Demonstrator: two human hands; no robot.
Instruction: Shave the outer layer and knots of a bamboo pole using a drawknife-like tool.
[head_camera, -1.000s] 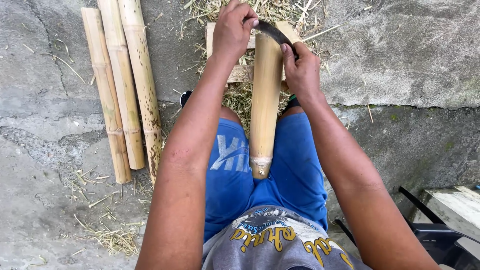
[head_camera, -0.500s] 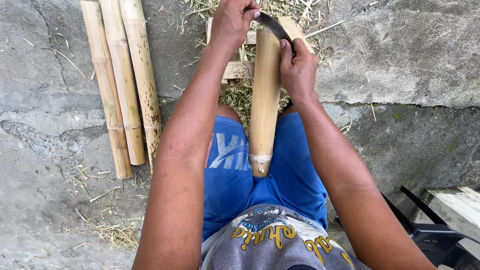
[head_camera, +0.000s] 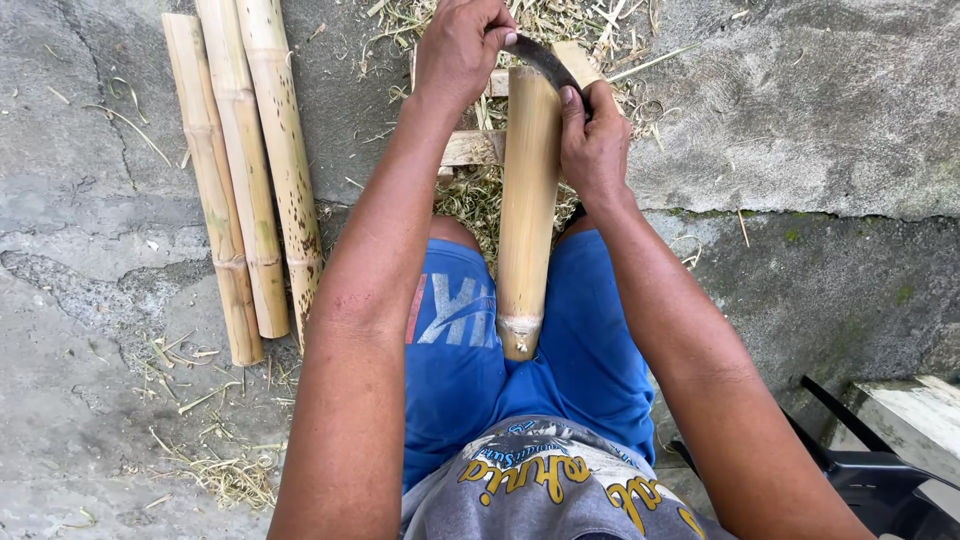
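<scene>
A pale yellow bamboo section (head_camera: 525, 210) lies lengthwise between my knees, its near end resting on my blue shorts (head_camera: 455, 350). A dark curved blade (head_camera: 540, 55) sits across the far end of the bamboo. My left hand (head_camera: 462, 50) grips one end of the blade. My right hand (head_camera: 592, 140) holds the other end and presses against the bamboo's right side. The far end of the bamboo rests over a small wooden block (head_camera: 475, 148).
Three spotted bamboo poles (head_camera: 245, 170) lie side by side on the concrete ground at the left. Bamboo shavings (head_camera: 215, 470) litter the ground near and beyond the block. A black plastic seat edge (head_camera: 880, 480) and a pale plank (head_camera: 915, 415) show at the bottom right.
Both hands and the blade have shifted slightly upward in view, staying at the bamboo's far end. The poles at the left have not moved.
</scene>
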